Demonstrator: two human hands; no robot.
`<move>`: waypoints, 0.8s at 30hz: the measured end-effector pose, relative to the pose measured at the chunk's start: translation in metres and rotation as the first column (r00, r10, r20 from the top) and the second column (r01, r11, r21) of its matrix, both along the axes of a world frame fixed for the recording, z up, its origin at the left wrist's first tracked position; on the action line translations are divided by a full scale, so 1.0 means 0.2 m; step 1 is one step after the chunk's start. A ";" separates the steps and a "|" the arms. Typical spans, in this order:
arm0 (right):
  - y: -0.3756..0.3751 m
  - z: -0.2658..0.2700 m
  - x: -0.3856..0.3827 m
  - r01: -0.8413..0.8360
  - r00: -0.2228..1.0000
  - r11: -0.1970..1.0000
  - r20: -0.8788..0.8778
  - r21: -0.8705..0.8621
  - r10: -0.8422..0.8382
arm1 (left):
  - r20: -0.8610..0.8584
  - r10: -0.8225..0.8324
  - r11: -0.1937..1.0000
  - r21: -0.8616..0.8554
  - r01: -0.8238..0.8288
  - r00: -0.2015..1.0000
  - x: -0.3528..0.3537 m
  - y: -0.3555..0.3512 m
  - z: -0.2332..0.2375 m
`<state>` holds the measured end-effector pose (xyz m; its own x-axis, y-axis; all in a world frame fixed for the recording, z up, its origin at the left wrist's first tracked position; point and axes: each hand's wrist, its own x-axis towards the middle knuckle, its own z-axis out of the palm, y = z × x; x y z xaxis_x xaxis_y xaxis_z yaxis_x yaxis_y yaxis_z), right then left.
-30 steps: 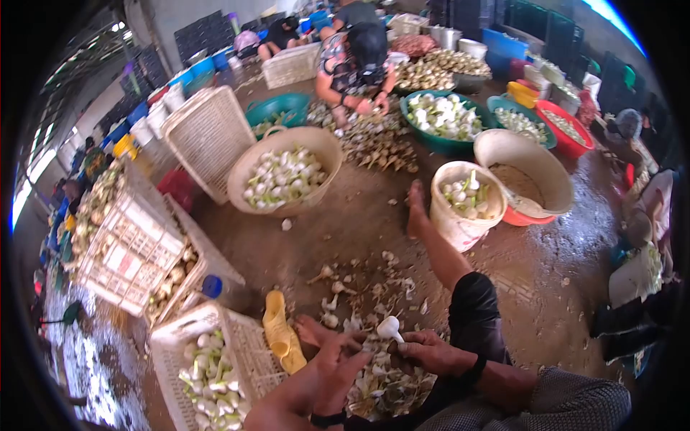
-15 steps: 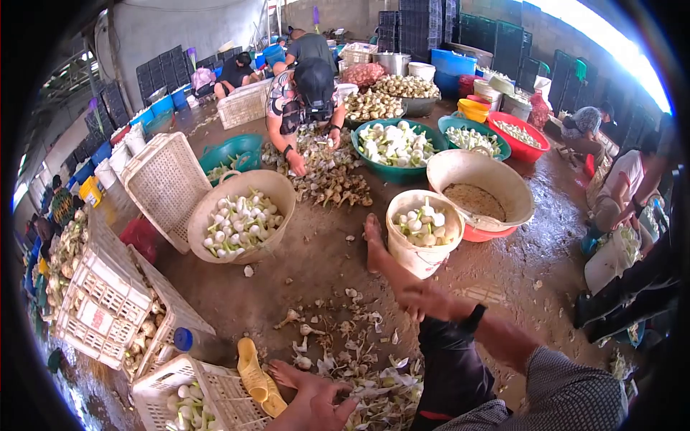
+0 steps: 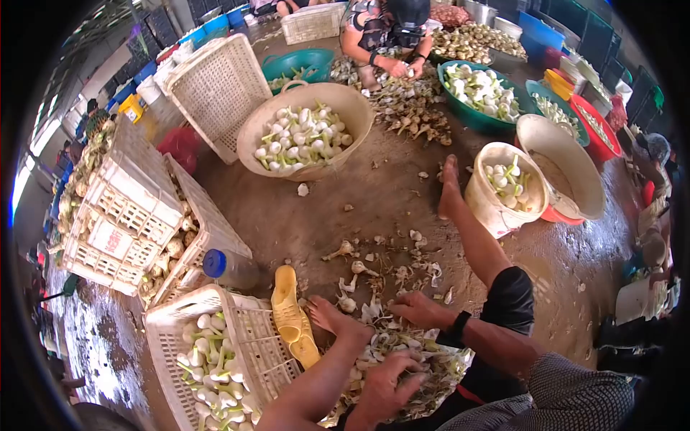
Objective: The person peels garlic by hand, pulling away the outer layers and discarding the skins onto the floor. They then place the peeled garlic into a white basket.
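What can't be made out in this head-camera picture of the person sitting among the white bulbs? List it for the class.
1. Head view: whether the left hand holds anything; its fingers sink into the pile of trimmings.
2. Head view: the near end of the white crate; cut off by the bottom edge.
3. Head view: the people at the right; darkened by the lens rim and too small.
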<state>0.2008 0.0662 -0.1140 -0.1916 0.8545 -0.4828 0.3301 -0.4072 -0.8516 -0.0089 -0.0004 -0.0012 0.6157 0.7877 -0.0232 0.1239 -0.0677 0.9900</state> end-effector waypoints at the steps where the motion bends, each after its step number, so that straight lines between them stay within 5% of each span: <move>1: 0.06 -0.04 -0.03 0.028 0.999 0.998 0.024 0.050 -0.029 | 0.021 -0.011 1.000 -0.017 0.011 1.000 -0.01 0.00 0.02; 3: 0.21 -0.15 -0.06 0.013 0.999 0.997 0.039 0.070 -0.016 | -0.007 -0.018 0.996 -0.082 0.017 1.000 -0.02 0.02 0.08; 5: 0.35 -0.31 -0.10 -0.160 0.918 0.907 0.396 0.390 -0.008 | 0.048 0.069 0.982 -0.180 -0.059 0.996 -0.02 0.04 0.15; 9: 0.60 -0.49 -0.17 -0.209 0.855 0.879 0.516 0.428 -0.048 | 0.231 0.133 0.959 -0.274 -0.067 0.964 -0.05 0.08 0.17; 12: 0.72 -0.59 -0.22 -0.291 0.833 0.840 0.554 0.457 -0.013 | 0.136 0.135 0.960 -0.261 -0.096 0.982 -0.05 0.06 0.12; 14: 0.74 -0.64 -0.24 -0.327 0.805 0.831 0.594 0.449 -0.004 | -0.008 0.277 0.933 -0.236 -0.271 0.961 -0.03 0.15 -0.10; 18: 0.77 -0.64 -0.26 -0.348 0.798 0.840 0.602 0.417 0.032 | -0.389 0.619 0.701 -0.118 -0.704 0.682 -0.01 0.48 -0.92; 22: 0.90 -0.49 -0.27 -0.219 0.823 0.752 0.532 0.622 -0.200 | -0.522 0.644 0.611 -0.090 -0.787 0.559 -0.01 0.63 -1.29; 24: 1.00 -0.51 -0.25 -0.311 0.792 0.784 0.603 0.537 -0.099 | -0.545 0.646 0.593 -0.084 -0.801 0.535 -0.02 0.66 -1.36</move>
<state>0.1509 0.2667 -0.2159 -0.1633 0.9848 0.0586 0.8357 0.1696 -0.5223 -0.0123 0.1307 -0.2726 -0.3078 0.8532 -0.4211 0.3860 0.5165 0.7644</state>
